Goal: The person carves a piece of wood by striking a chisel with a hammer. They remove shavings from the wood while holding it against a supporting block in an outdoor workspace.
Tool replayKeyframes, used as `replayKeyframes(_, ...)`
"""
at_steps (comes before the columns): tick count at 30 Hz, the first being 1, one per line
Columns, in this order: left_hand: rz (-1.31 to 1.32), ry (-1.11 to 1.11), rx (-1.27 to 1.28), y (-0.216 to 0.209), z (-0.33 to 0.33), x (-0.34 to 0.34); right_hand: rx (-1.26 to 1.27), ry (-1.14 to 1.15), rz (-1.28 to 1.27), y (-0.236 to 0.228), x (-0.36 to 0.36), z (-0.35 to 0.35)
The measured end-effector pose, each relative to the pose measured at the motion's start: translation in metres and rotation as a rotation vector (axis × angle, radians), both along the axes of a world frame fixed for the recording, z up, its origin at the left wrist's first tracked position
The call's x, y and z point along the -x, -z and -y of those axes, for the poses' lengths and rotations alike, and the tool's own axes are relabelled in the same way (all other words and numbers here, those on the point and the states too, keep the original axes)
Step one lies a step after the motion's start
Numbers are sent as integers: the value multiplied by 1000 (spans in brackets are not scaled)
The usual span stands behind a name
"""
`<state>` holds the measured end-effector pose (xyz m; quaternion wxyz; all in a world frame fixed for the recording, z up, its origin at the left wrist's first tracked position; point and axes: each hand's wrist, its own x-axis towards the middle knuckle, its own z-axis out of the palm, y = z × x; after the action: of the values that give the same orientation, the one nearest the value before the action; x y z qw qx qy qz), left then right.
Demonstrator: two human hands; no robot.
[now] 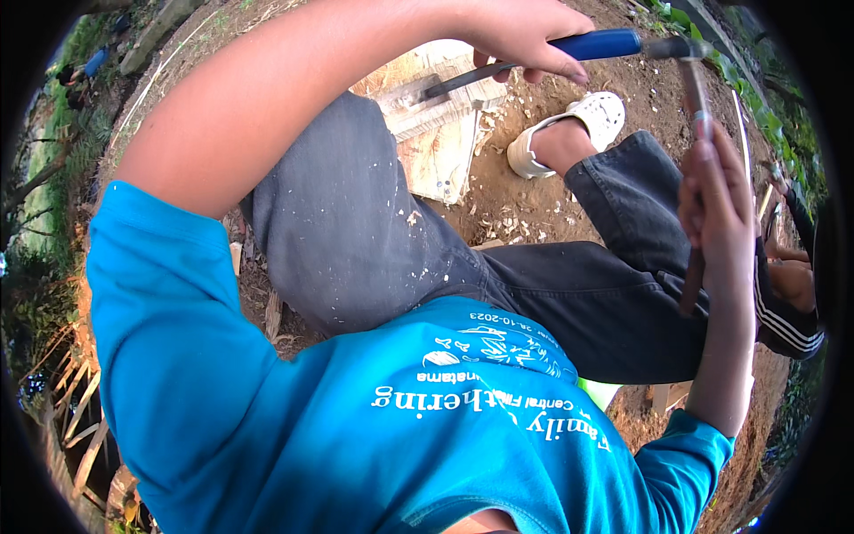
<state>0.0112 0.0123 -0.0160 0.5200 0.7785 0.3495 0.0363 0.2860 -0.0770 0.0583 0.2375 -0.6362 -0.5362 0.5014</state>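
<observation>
Here's the chisel (605,44), blade tip down at the wooden block (436,115), the left hand (538,40) wrapped around it near the handle's base — and the right hand (719,191) clenches the hammer (674,47), its head right at the handle's end, contact hard to tell. An off-centre blow could glance onto the left hand, or skid the blade toward the trousered knee (334,169). Beneath lies a board (445,169); a white shoe (598,116) sits near.
</observation>
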Motion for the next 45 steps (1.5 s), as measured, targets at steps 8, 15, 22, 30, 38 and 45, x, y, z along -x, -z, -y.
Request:
replayKeyframes(8, 11, -10, -4, 5, -1, 2, 98, -44, 70, 3, 5, 2)
replayKeyframes(15, -8, 1, 26, 6, 1, 3, 76, -7, 52, 9, 5, 3)
replayKeyframes(22, -96, -43, 46, 1, 2, 3, 118, -72, 70, 14, 4, 4)
replayKeyframes(30, -134, 39, 88, 3, 2, 10, 94, -110, 42, 14, 4, -2)
replayKeyframes(38, -57, -94, -80, -29, 6, 20, -85, -83, -83, -14, 3, -9)
replayKeyframes(45, 94, -292, -52, -31, 11, 37, -127, -138, -39, -22, 4, -12)
